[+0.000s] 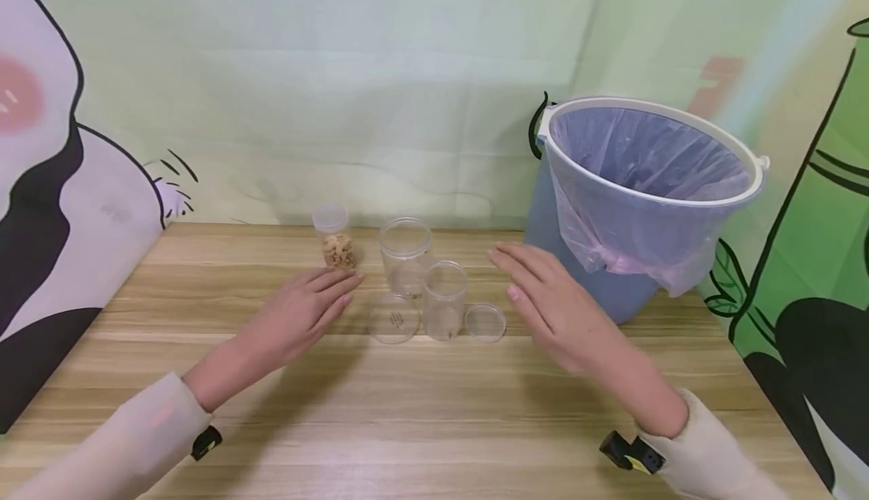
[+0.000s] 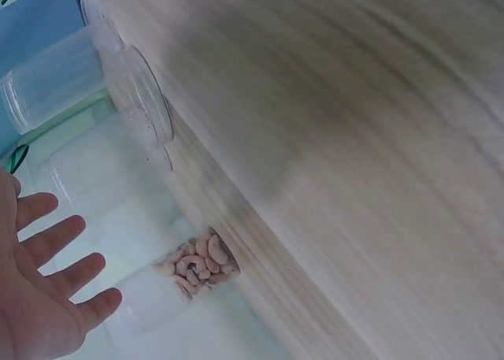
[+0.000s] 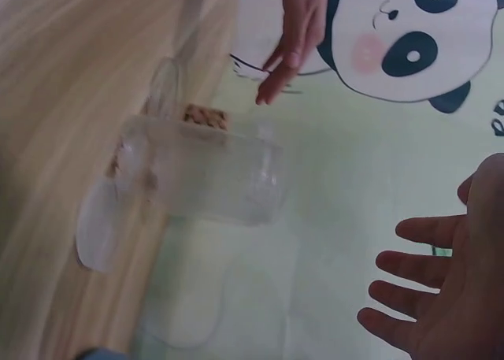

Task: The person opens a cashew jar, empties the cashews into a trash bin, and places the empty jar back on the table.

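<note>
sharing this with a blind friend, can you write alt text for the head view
A person's left hand and right hand, holding nothing, flank two clear jars and two lids on a table. A nut jar stands behind the left hand, a blue bucket behind the right.

Bag-lined blue bucket (image 1: 627, 290) before panda-print backdrop (image 1: 421, 123)

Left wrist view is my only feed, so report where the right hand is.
Observer: The right hand is to the right of the two clear containers in the head view.
Operator: Tell me whether it holds anything.
Observer: Nothing; the right wrist view shows its fingers spread apart.
Operator: Identify the blue shape at my upper left.
Observer: A bucket, and the head view shows a plastic bag lining it.
</note>
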Motion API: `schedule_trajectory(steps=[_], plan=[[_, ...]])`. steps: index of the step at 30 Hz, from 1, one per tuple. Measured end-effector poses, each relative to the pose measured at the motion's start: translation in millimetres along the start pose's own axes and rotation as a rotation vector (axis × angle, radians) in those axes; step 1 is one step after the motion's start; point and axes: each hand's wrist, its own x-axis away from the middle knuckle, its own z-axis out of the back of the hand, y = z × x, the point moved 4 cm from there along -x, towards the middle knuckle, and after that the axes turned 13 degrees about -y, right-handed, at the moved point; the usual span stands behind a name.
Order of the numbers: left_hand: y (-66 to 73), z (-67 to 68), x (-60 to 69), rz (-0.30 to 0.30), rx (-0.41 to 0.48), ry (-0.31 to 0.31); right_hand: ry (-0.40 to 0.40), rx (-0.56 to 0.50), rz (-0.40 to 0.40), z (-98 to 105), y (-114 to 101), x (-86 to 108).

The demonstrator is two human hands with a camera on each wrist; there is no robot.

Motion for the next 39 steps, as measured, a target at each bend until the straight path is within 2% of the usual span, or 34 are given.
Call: schedule_trajectory(steps=[5, 10, 17, 26, 39], plan=[[3.0, -1.9, 5.5, -0.011, -0.031, 0.040, -0.067, 0.005, -0.022, -17.8, -5.3, -7.2], [4.0, -4.5, 7.7, 0.001, -0.035, 0.037, -0.113, 0.032, -0.039, -29.3, -10.2, -16.5], [1.6, -3.0, 12.0, 0.028, 0.034, 0.036, -0.100, 0.036, -0.017, -37.7, -17.0, -27.4], [-5.4, -5.6, 18.8, 0.033, 0.022, 0.082, -0.071, 0.056, 0.019, -46.8, -24.4, -43.1], [-23.5, 1.7, 20.8, 0.087, 0.086, 0.048, -0.134, -0.016, 0.068, -56.7, -38.7, -75.4]])
